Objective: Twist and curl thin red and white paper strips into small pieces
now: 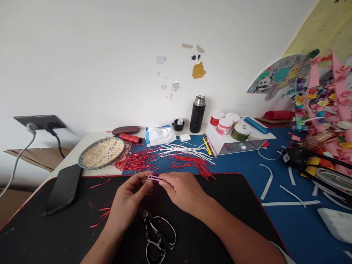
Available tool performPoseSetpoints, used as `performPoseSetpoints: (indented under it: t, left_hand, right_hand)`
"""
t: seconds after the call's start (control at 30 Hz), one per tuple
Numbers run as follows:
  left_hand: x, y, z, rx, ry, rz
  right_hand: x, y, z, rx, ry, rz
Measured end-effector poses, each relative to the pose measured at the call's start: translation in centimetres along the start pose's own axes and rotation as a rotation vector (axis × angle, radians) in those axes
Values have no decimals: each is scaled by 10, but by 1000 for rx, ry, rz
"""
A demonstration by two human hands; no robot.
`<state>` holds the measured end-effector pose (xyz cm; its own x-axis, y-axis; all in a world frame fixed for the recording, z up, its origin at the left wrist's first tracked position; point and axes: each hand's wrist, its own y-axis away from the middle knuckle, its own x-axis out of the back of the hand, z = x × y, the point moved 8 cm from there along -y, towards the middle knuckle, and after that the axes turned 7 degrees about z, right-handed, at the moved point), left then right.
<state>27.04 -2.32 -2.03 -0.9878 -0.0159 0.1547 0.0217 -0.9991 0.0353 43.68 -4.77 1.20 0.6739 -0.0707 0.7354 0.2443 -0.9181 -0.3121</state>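
My left hand (134,190) pinches a small piece with white cord (149,178) between thumb and fingertips, above the black mat. From the other side my right hand (180,187) is closed on a slender pink-purple tool (157,178), whose tip meets the white cord. Its exact kind is too small to tell. A few red cord ends hang by the left fingertips. Below the hands, scissors (159,234) with black-and-white handles lie on the mat (209,227). Beyond the hands are piles of red cords (137,159) and white cords (181,149).
A woven basket (100,154), a phone (63,189) and a red thread spool (131,138) are at left. A black thermos (197,115) stands near the wall beside a white box (233,145) bearing several jars. White strips (291,203) and paper flowers (324,99) lie at right.
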Motion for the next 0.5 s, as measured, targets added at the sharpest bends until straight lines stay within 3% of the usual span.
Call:
performPoseSetpoints:
  t: [0.5]
  left_hand:
    - [-1,0,-3,0,17,-17]
  right_hand:
    - [-2,0,-1,-7,4,-24]
